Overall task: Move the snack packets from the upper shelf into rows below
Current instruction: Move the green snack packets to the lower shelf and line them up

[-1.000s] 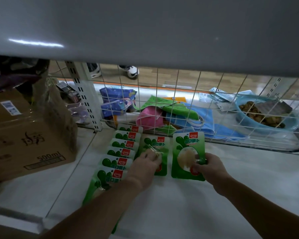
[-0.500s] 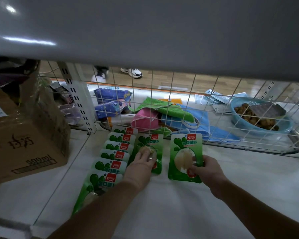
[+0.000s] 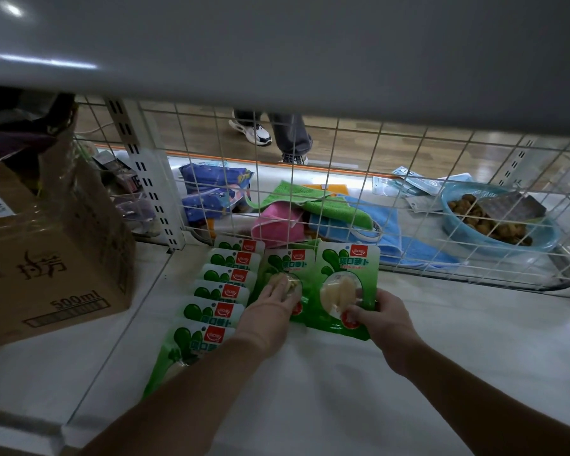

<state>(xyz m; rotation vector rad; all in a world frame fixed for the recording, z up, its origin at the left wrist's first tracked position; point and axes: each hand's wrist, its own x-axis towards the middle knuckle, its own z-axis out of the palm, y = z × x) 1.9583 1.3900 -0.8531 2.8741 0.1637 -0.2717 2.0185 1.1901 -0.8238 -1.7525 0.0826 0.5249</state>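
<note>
Several green-and-white snack packets lie in an overlapping row (image 3: 226, 291) on the white lower shelf (image 3: 458, 340), running from the wire mesh toward me. To the right of that row lies a second packet (image 3: 288, 264), and my left hand (image 3: 270, 307) rests flat on its lower part with fingers stretched out. A third packet (image 3: 343, 274) sits just right of it; my right hand (image 3: 380, 319) pinches its lower right corner between thumb and fingers. The upper shelf's underside (image 3: 277, 54) fills the top of the view.
A brown cardboard box (image 3: 46, 258) marked 500ml stands on the left. Behind the wire mesh (image 3: 392, 192) lie coloured cloths (image 3: 313, 209), blue packs (image 3: 211, 189) and a blue basket (image 3: 547, 232) of brown pieces. A person's shoes (image 3: 254, 133) show on the floor beyond.
Both hands slid their packets a little farther back toward the mesh; the right packet now lies closer beside the left one. The person behind the shelf walked to the right.
</note>
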